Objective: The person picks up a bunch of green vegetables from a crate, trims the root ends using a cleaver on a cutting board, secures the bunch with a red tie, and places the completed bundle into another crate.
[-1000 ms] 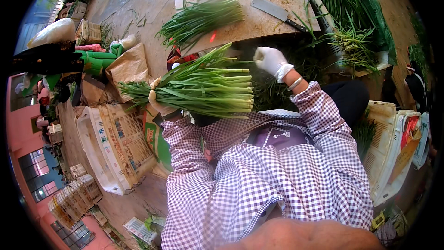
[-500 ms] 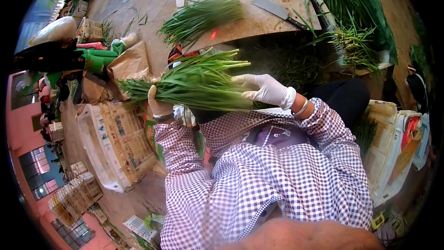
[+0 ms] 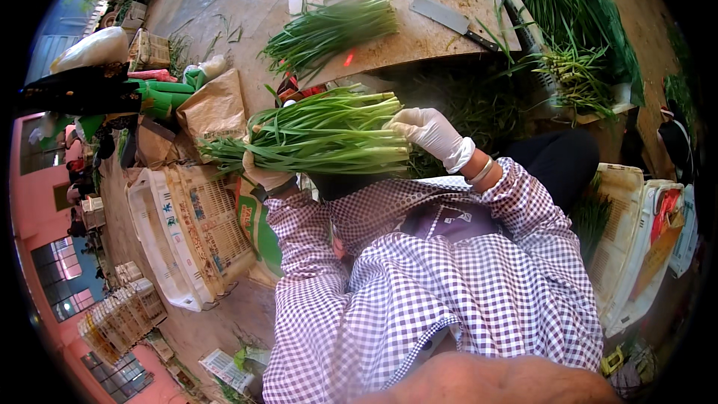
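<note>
A thick bunch of garlic chives (image 3: 329,135) lies crosswise in front of my chest, leaves to the left and pale stem ends to the right. My left hand (image 3: 263,172), in a white glove, is closed round its leafy part. White-gloved too, my right hand (image 3: 435,137) has its fingers pinched together at the stem ends; the fingertips partly hide what they grip. Beyond them, a second bunch of chives (image 3: 333,34) rests on a pale, soiled board (image 3: 419,45). A cleaver (image 3: 449,18) with a dark handle lies on that board, right of the bunch.
Loose chives (image 3: 546,0) are heaped at the far right beside green cloth (image 3: 617,37). Pale plastic crates stand on both sides: a left crate (image 3: 168,236) and a right crate (image 3: 617,247). A brown paper sack (image 3: 215,108) sits beyond the left crate. Cut leaves litter the ground below the board.
My right hand has gone from spread fingers beside the stems to a pinch at their ends. The bunch has shifted slightly and its stem ends look more even. My left hand keeps its hold.
</note>
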Tool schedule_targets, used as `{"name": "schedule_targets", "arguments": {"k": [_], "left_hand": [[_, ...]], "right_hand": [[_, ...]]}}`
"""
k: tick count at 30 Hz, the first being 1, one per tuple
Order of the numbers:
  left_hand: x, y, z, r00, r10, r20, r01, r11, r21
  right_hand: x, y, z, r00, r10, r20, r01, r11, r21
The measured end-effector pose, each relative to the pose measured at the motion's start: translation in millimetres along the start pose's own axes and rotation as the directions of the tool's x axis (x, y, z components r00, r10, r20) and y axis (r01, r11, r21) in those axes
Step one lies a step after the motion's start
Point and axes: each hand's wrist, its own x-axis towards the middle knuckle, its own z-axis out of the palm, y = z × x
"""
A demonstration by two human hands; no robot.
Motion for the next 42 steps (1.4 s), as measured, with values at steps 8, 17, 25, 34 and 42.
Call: {"name": "schedule_targets", "arguments": {"k": [8,17,25,34,42], "left_hand": [[0,-3,20,0.990,0.114,-0.082,-0.094,0.973,0.209],[-2,2,26,0.995,0.005,0.101,-0.009,0.999,0.034],[-1,7,32,0.988,0.006,0.155,-0.007,1.000,0.003],[-2,-4,43,0.974,0.133,0.183,-0.111,0.986,-0.128],[10,-11,25,0.947,0.083,0.309,0.045,0.922,-0.385]], "right_hand": [[4,8,8,0.983,-0.156,0.094,0.178,0.935,-0.308],[4,4,24,0.990,0.096,0.100,-0.075,0.978,-0.192],[3,8,31,0.972,0.208,0.107,-0.204,0.978,-0.039],[3,22,42,0.975,0.181,0.125,-0.178,0.983,-0.033],[-7,0,41,0.934,0.167,0.317,-0.285,0.880,0.379]]}}
